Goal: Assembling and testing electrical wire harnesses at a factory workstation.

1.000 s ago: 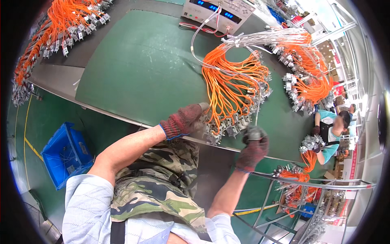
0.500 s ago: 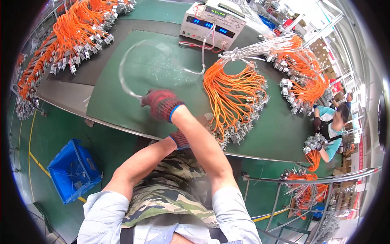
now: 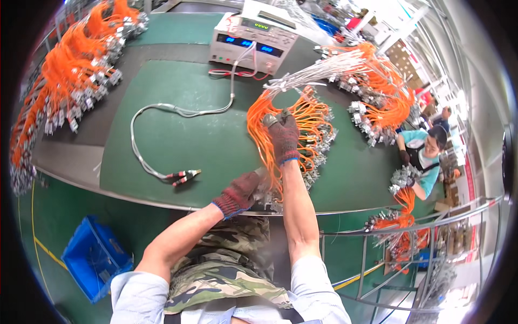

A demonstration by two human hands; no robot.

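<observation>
A tied bundle of orange cables (image 3: 260,127) with silvery metal connectors (image 3: 324,141) lies on the green-topped bench. My right hand (image 3: 283,137), in a dark red and grey knit glove, is closed on the orange cables around the middle of the bundle. Gloved the same way, my left hand (image 3: 241,193) is closed at the bundle's near end, by the bench's front edge. Its fingertips blur against the connectors there, so its exact hold is hidden. To the left, a grey test lead (image 3: 135,135) curves over the mat and ends in two clips with red and black parts (image 3: 183,175).
A white bench meter (image 3: 251,43) with lit displays stands behind the bundle, wired to the lead. More orange cable bundles lie at the far left (image 3: 70,70) and right (image 3: 386,102). A blue bin (image 3: 97,259) sits on the floor. A co-worker (image 3: 426,156) handles cables at right.
My right hand has let go of the test lead and moved right onto the orange cables. The lead now rests on the mat. My left hand has come forward over the bench edge.
</observation>
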